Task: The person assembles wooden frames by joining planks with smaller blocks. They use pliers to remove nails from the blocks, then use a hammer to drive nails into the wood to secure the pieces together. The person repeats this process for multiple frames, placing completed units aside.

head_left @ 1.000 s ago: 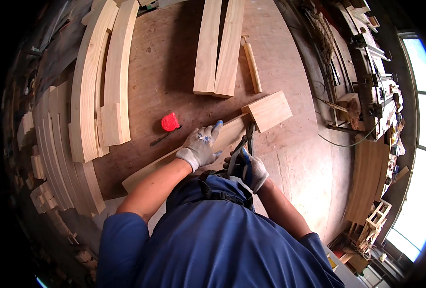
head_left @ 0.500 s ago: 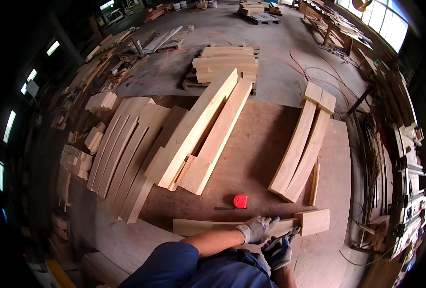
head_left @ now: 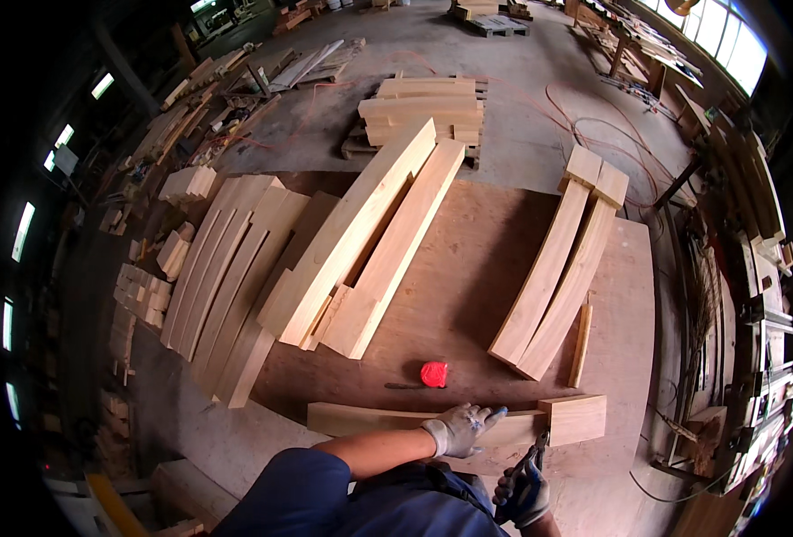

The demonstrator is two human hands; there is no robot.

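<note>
Both hands wear grey work gloves. Left hand [head_left: 459, 428], fingers spread wide, lies flat on a long plank [head_left: 387, 419] that runs across the near edge of the table [head_left: 629, 295], at about 6 o'clock in the view; it grips nothing. Right hand [head_left: 521, 490], just below the plank at 5 o'clock, is closed on a thin dark tool [head_left: 534, 452] whose tip points up toward the plank's lower edge; whether the tip touches the wood cannot be told. At the plank's right end sits a wider block [head_left: 575, 418], touching the plank. Just beyond the left hand, at 12 o'clock from it, a small red tape measure [head_left: 434, 374] rests on the table, apart from the plank, with a short dark strip beside it at 9 o'clock. Farther out, at 2 o'clock from the hands, two curved boards [head_left: 553, 277] lie side by side and touching, with a narrow stick [head_left: 580, 345] just beside their lower right. At 11 o'clock, a pair of long beams [head_left: 369, 237] lies stacked diagonally, resting partly on a fan of curved slats [head_left: 222, 277] at 10 o'clock. Beyond the table, at 12 o'clock, a pallet of timber [head_left: 423, 112] stands on the concrete floor [head_left: 539, 107], with orange cable [head_left: 611, 139] looping at 1 o'clock.
</note>
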